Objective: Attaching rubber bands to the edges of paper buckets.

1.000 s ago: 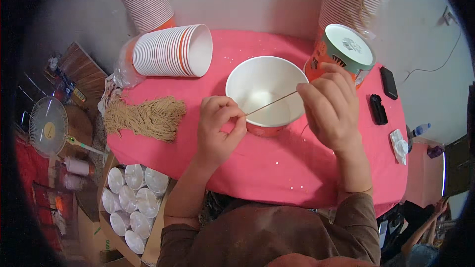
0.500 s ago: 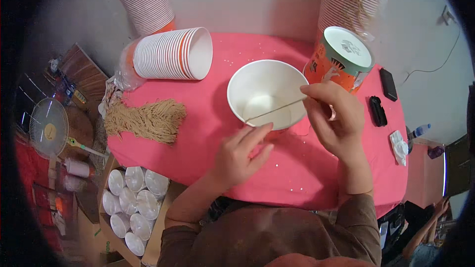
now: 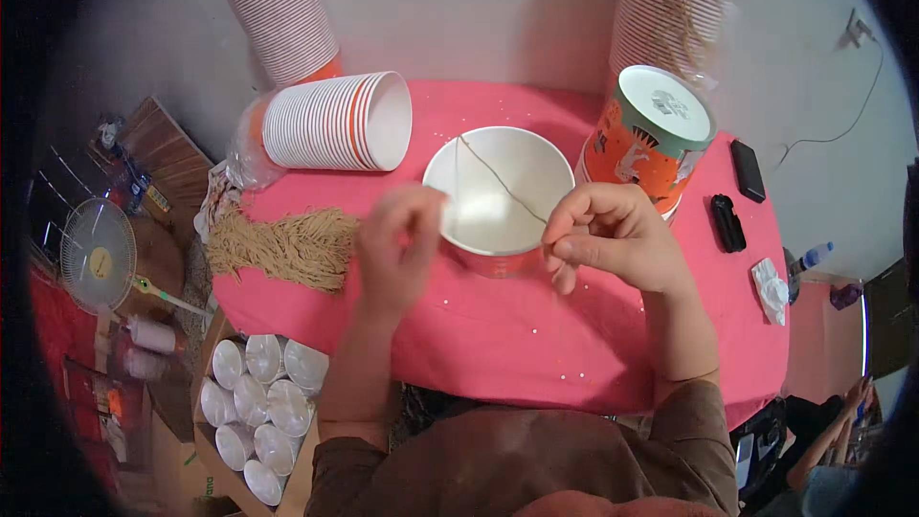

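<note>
**Thin string held over a white paper bowl**

The right hand (image 3: 613,235) pinches one end of a thin string (image 3: 498,182) between curled fingers. The blurred left hand (image 3: 397,239) is at the bowl's near rim; its grip cannot be told. The string crosses above the white paper bowl (image 3: 498,196), which looks empty, on the pink table (image 3: 498,345).

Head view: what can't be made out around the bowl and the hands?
- Left hand: motion-blurred; grip on the string unreadable.
- String end at the right hand: hidden by the curled fingers.
- Bowl outer wall: near side mostly covered by both hands.
- Cup stacks at the wall: tops cut by the upper edge.
- White specks on the pink cloth: too small to identify.
</note>
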Motion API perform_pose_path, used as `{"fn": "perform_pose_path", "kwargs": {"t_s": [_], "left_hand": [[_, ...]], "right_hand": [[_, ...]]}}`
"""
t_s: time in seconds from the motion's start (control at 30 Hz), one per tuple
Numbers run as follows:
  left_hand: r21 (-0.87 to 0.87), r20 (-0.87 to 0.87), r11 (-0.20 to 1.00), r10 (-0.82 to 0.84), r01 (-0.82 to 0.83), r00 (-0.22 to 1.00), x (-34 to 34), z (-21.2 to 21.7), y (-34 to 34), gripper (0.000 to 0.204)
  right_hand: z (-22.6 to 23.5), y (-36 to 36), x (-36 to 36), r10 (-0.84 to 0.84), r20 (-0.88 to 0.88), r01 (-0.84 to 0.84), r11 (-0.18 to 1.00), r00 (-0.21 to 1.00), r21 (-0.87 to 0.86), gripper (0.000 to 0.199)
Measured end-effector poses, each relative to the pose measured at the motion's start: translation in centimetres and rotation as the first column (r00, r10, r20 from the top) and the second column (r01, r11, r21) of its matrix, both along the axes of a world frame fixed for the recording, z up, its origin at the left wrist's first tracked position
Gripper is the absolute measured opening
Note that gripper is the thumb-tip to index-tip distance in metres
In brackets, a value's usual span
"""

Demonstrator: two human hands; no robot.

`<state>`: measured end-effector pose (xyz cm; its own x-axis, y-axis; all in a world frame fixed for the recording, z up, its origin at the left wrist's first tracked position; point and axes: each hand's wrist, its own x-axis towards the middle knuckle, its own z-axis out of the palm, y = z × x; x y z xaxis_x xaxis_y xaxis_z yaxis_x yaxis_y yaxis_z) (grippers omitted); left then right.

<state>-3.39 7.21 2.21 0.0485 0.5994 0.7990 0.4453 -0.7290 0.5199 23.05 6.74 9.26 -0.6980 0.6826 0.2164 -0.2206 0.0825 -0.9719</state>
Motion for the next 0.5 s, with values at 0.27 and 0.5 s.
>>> {"fn": "perform_pose_path", "kwargs": {"t_s": [0.27, 0.5], "left_hand": [[-0.622, 0.622, 0.374, -0.298, 0.688, 0.724, 4.8, 1.3, -6.7, 0.016], [-0.628, 0.674, 0.429, -0.115, 0.649, 0.729, 2.4, -1.9, -7.0, 0.017]], "right_hand": [[-0.7, 0.1, -1.3, -0.115, -0.257, 0.137, 0.988, 0.96, 0.07, 0.008], [-1.5, 4.1, 0.6, -0.258, -0.506, 0.276, 0.96, 0.823, -0.041, 0.009]]}}
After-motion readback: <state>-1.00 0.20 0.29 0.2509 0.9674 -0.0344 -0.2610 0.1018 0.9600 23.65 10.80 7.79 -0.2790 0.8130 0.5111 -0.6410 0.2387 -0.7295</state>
